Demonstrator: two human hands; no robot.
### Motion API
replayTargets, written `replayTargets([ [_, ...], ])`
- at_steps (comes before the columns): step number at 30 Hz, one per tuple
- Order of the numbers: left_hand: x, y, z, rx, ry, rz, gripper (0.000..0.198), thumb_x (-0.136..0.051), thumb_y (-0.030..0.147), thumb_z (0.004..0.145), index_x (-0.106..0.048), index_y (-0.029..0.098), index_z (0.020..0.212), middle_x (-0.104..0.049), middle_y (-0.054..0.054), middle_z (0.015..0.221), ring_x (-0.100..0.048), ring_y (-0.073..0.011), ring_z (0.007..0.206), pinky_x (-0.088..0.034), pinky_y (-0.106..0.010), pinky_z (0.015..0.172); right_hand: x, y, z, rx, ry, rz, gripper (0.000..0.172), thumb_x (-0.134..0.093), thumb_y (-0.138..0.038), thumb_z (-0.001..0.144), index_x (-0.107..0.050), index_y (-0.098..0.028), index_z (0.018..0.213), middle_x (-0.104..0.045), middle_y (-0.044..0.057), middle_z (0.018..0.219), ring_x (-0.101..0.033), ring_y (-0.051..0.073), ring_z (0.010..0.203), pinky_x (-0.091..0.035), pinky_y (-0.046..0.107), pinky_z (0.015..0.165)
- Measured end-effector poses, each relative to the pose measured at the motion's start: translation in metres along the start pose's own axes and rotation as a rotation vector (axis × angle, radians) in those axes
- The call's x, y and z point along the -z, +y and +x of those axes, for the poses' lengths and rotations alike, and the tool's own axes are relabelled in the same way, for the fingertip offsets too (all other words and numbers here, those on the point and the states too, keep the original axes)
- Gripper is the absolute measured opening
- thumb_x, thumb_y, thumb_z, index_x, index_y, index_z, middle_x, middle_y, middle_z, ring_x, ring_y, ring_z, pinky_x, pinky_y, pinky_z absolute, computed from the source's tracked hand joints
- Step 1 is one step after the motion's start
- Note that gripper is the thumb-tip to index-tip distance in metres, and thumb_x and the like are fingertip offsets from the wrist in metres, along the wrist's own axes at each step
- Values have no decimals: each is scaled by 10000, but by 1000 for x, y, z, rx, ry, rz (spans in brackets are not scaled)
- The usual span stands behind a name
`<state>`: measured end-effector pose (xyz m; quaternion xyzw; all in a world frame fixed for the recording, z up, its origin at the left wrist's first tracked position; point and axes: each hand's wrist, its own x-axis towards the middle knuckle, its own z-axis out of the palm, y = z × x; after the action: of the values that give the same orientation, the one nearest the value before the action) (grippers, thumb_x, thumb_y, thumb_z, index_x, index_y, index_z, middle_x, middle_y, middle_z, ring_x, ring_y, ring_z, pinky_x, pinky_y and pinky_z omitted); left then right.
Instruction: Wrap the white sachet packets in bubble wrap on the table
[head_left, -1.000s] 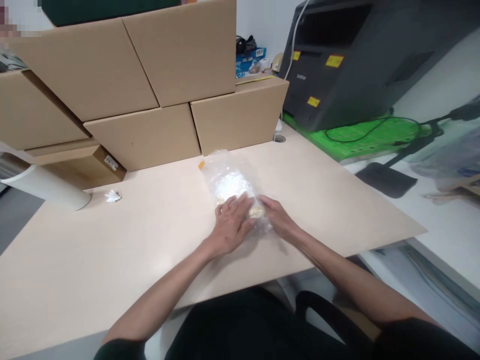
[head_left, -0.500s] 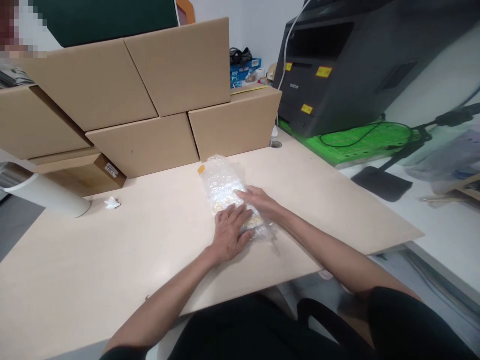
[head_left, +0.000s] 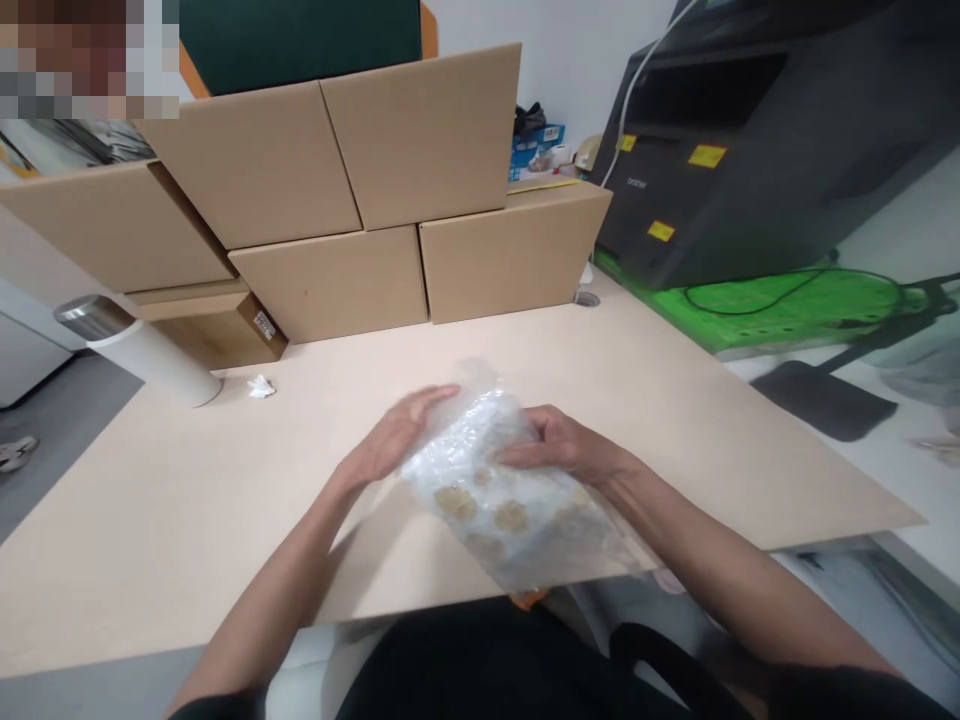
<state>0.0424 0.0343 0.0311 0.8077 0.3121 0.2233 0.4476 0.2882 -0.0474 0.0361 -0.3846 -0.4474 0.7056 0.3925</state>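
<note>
Bubble-wrap packet (head_left: 472,440) held over the middle of the desk (head_left: 712,440), near end reaching the desk's near edge. Yellowish round patches (head_left: 511,516) show through the plastic; contents otherwise unclear, blurred.

Right hand (head_left: 571,445) closed on the packet's right side: thumb on top, fingers curled round the edge. Left hand (head_left: 397,435) at the opposite side, fingers fairly straight, about half open, seemingly touching the wrap; thumb hidden, can't tell whether it grips.

Change: half a second ago packet lay on the desk, left palm flat on it, orange tab (head_left: 529,598) at the far end. Now it looks lifted and swung round, tab at the near edge. Judged from that, handling has gone from pressing down to reorienting, right hand carrying most of the hold.

Cardboard boxes (head_left: 495,265) stacked along far edge; white bottle (head_left: 161,362) and crumpled paper (head_left: 261,386) toward far left corner.
</note>
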Motion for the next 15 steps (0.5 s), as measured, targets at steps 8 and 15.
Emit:
replayTargets([
  [8, -40, -25, -19, 149, 120, -1173, 864, -525, 837, 743, -602, 149, 1259, -685, -160, 1205, -589, -364, 1218, -478, -449, 995, -4, 16, 49, 129, 340, 138, 413, -862, -444, 598, -663, -170, 833, -666, -6, 695, -607, 139, 596, -492, 271, 580],
  [15, -50, -52, 0, 359, 534, -792, 967, -833, 311, 705, -251, 248, 1475, -626, -113, 1199, -683, -235, 958, -555, -395, 846, 11, 54, 93, 301, 715, -576, 482, -648, -569, 774, -610, -170, 1042, -649, 75, 941, -613, 250, 877, -520, 411, 792],
])
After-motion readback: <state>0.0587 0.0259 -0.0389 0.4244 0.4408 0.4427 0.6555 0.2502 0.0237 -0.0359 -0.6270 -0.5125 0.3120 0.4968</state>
